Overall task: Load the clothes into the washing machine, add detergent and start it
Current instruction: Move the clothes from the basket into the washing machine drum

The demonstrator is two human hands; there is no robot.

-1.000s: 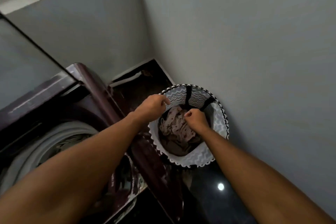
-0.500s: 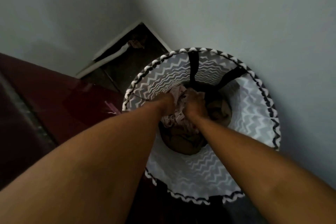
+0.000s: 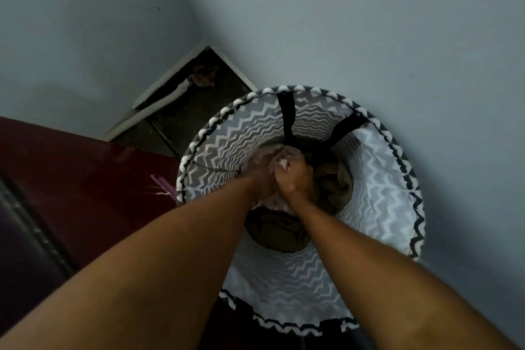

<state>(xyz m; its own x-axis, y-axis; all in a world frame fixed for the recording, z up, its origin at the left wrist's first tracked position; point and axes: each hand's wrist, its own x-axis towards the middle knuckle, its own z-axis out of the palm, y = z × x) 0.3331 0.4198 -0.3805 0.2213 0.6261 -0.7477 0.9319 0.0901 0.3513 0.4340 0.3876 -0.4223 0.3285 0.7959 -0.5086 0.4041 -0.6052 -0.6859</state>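
Note:
A round laundry basket [image 3: 380, 173] with a grey and white zigzag lining and a black-and-white rim stands in the corner. Dark brown clothes [image 3: 277, 229] lie at its bottom. Both my arms reach down into it. My left hand [image 3: 260, 176] and my right hand [image 3: 294, 179] are side by side, each gripping a pale pinkish patterned garment [image 3: 279, 156] bunched between them. The maroon washing machine [image 3: 71, 179] sits to the left of the basket; its drum opening is out of view.
Grey walls [image 3: 369, 23] meet in a corner behind the basket. A strip of dark floor [image 3: 181, 116] with a white skirting edge and some debris lies between the machine and the wall. Two black straps [image 3: 288, 113] hang inside the basket.
The view has swung away from the machine's drum and down over the basket. Both hands have sunk deeper into it and closed together on the pale garment.

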